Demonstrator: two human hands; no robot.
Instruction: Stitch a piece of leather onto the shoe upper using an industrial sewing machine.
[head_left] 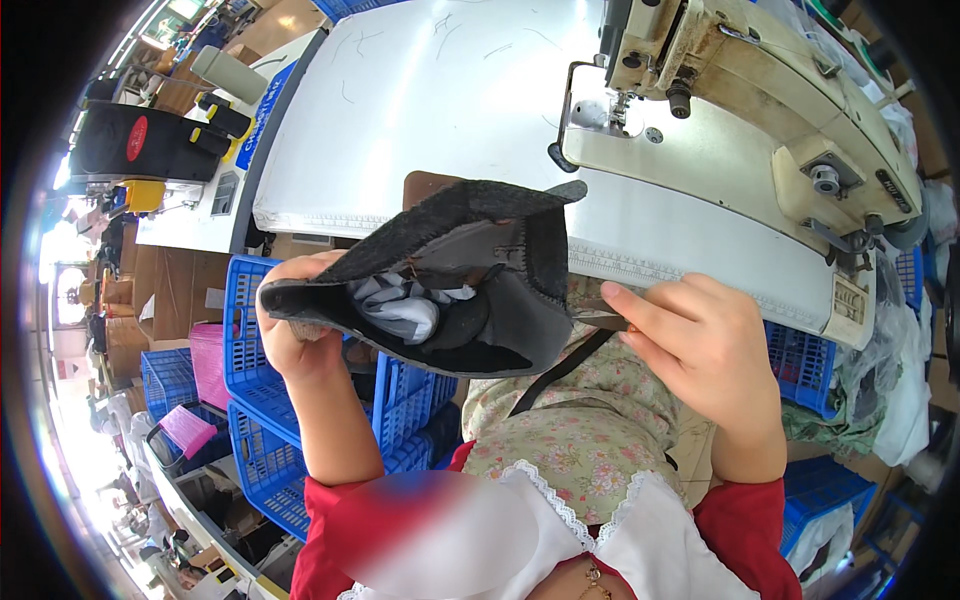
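Observation:
My left hand (298, 348) grips the left edge of a black pouch-like bag (530, 320) of thick felt-like fabric, held up in front of my lap. The bag's mouth gapes toward me. Inside lies a crumpled grey-and-white cloth or paper (400, 308). Just right of the bag, my right hand (705, 345) is closed, thumb and fingers pinching a dark narrow strip (603, 320); whether this strip joins the bag I cannot tell. A black strap (565, 372) hangs slantwise below the bag over my flowered apron (560, 440). A brown patch (425, 187) shows behind the bag's upper edge.
A cream sewing machine (740, 110) stands at the far right on a white table (430, 90) with loose threads and a ruler strip along its near edge. Blue plastic baskets (255, 370) stack at my left; another blue basket (825, 500) sits low at right.

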